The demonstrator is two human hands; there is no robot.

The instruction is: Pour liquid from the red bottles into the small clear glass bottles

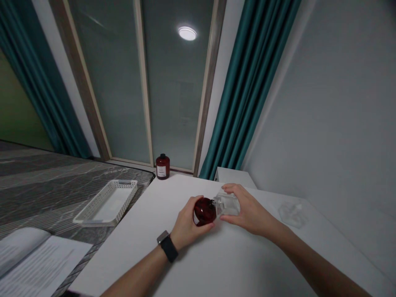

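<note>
My left hand (189, 220), with a dark watch on its wrist, is wrapped round a dark red bottle (205, 211) that leans to the right. In my right hand (244, 212) is a clear glass bottle (228, 204), lying nearly sideways with its neck toward the red one. The two mouths meet or almost meet; whether they touch I cannot tell. Both are held just above the white table (192, 268). Any liquid in the clear bottle cannot be made out.
Another dark red bottle (162, 166) with a white label and black cap stands at the table's far left corner. On the grey surface at left lie a white basket (93, 222) and an open book (58, 264). A clear object (293, 213) sits at right.
</note>
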